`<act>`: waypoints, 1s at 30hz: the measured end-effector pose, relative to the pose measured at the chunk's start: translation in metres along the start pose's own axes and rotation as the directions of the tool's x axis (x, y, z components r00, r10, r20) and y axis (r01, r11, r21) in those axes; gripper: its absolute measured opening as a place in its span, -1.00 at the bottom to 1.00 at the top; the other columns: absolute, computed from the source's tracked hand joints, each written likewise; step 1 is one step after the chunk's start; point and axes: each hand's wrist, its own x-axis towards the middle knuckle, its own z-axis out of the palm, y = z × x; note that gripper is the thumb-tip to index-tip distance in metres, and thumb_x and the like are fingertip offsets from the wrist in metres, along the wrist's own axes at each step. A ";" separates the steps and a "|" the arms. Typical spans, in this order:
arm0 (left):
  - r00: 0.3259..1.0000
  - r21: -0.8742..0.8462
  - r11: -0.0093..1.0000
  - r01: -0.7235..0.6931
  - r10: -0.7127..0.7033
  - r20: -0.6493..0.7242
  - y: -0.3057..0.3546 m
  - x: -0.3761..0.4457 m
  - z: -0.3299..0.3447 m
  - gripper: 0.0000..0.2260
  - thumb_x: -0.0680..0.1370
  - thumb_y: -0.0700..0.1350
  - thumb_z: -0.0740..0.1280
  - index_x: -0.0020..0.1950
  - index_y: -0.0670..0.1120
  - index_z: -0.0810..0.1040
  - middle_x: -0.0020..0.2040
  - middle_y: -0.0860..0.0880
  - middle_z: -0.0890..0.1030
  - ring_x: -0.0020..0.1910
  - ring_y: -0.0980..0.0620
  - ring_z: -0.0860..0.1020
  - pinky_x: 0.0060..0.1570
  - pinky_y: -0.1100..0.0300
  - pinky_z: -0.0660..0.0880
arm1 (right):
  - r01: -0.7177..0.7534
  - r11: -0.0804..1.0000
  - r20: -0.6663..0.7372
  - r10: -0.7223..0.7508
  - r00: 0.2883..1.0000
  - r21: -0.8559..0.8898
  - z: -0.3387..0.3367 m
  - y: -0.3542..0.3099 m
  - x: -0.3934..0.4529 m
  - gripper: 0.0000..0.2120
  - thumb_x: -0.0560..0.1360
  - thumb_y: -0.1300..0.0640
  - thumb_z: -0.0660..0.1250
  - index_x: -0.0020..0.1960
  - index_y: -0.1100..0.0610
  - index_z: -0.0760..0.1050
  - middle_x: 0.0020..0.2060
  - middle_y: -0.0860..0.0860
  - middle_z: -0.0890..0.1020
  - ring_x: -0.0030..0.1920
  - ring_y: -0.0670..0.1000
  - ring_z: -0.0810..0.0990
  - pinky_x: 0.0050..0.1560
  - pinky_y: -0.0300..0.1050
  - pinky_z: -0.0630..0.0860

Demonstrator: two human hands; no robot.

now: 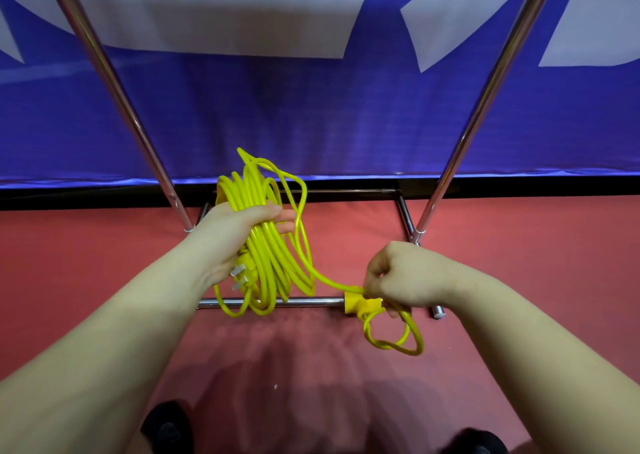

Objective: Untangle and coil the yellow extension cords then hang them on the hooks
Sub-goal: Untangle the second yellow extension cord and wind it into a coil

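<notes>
Red carpeted floor [519, 280] and a blue banner [311, 114] back us. Our left hand [235, 235] grips the coiled yellow extension cord [266, 246]; our right hand [401, 277] pinches its socket end [360, 304]. We should wrap this tail snugly around the coil.

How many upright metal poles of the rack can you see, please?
2: the left pole slants up behind the left hand; the right pole rises above the right hand.

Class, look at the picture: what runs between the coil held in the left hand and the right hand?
In the head view, a single strand of yellow cord spans from the coil in the left hand to the yellow socket block pinched by the right hand.
</notes>
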 end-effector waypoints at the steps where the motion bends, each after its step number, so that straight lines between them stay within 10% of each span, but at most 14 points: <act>1: 1.000 0.014 1.000 -0.008 0.008 0.018 -0.001 -0.001 0.002 -0.94 0.52 -0.27 0.29 -0.14 -0.16 0.50 -0.19 -0.12 0.70 -0.19 0.01 0.68 -0.20 0.11 0.61 | 0.038 0.998 -0.006 -0.038 0.999 0.056 0.000 -0.003 -0.001 -0.85 0.40 0.23 0.27 -0.28 0.23 0.58 -0.48 0.09 0.52 -0.43 0.03 0.46 -0.33 -0.11 0.48; 11: 0.974 0.320 0.943 -0.089 0.015 0.226 -0.005 -0.009 0.010 -0.83 0.46 -0.26 0.34 -0.29 -0.08 0.65 -0.11 -0.14 0.69 -0.08 0.00 0.67 0.01 0.10 0.57 | 0.396 0.799 -0.384 -0.226 0.895 0.453 -0.015 -0.008 -0.011 -0.94 0.47 0.19 0.38 -0.14 0.16 0.61 -0.62 -0.20 0.44 -0.55 -0.22 0.36 -0.47 -0.47 0.25; 17: 0.934 0.257 0.966 0.017 -0.107 0.341 -0.010 -0.021 0.027 -0.77 0.46 -0.19 0.31 0.08 -0.25 0.54 -0.09 -0.17 0.69 -0.11 -0.05 0.64 -0.02 0.03 0.58 | 0.452 0.713 -0.643 -0.003 0.766 0.535 -0.016 -0.006 -0.002 -0.91 0.46 0.11 0.38 -0.19 0.11 0.60 -0.58 -0.14 0.41 -0.56 -0.17 0.31 -0.46 -0.35 0.27; 23: 0.894 0.147 0.984 0.104 -0.157 0.419 -0.007 -0.031 0.048 -0.85 0.45 -0.20 0.29 -0.05 -0.25 0.52 -0.26 -0.15 0.68 -0.30 -0.03 0.67 -0.25 0.06 0.62 | 0.445 0.478 -0.588 0.203 0.783 0.757 -0.018 -0.004 0.004 -0.78 0.51 0.10 0.33 -0.30 0.12 0.52 -0.67 -0.16 0.33 -0.62 -0.19 0.24 -0.57 -0.38 0.20; 30: 0.900 0.188 0.979 0.083 -0.154 0.409 -0.008 -0.029 0.048 -0.90 0.51 -0.26 0.26 -0.17 -0.26 0.52 -0.39 -0.12 0.62 -0.41 0.00 0.63 -0.42 0.19 0.56 | 0.411 0.738 -0.722 0.147 0.676 0.535 -0.018 0.009 0.015 -0.79 0.47 -0.01 0.38 -0.20 0.12 0.61 -0.60 -0.19 0.46 -0.55 -0.21 0.37 -0.37 -0.30 0.28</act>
